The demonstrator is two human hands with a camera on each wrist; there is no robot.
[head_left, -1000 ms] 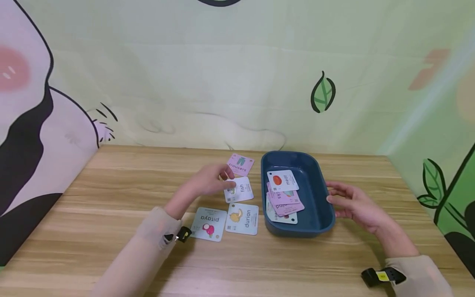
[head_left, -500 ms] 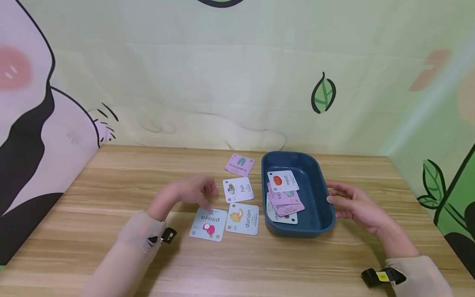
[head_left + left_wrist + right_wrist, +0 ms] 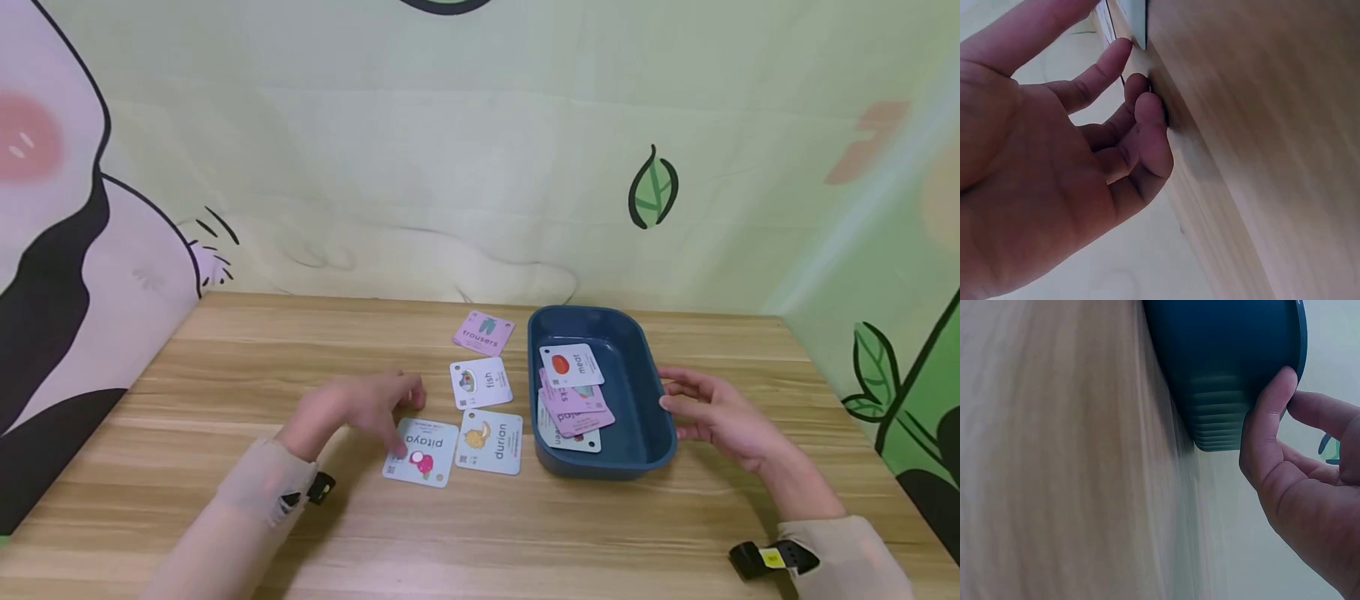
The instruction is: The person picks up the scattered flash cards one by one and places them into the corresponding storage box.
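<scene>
At the left edge of the pitaya card [image 3: 435, 442], my left hand [image 3: 356, 410] reaches down with its thumb tip over the card and its fingers loosely bent beyond it. The left wrist view shows the edge of a card [image 3: 1140, 25] at the top, beside the fingers and close to the tabletop. My right hand [image 3: 716, 412] holds the right rim of a dark blue plastic bin [image 3: 652, 400], thumb at the rim and fingers against the outer wall [image 3: 1229, 356]. In the bin lie a meat card [image 3: 572, 365], pink cards [image 3: 577, 417] and another white card [image 3: 585, 442].
A durian card [image 3: 490, 442] lies right of the pitaya card, with a fish card [image 3: 481, 383] and a pink trousers card [image 3: 483, 333] farther back. All rest on the wooden table [image 3: 480, 533]. A printed cloth wall [image 3: 375, 167] rises behind its back edge.
My left hand has drawn back from the fish card, leftward and nearer, to the pitaya card. The right hand and bin have stayed put.
</scene>
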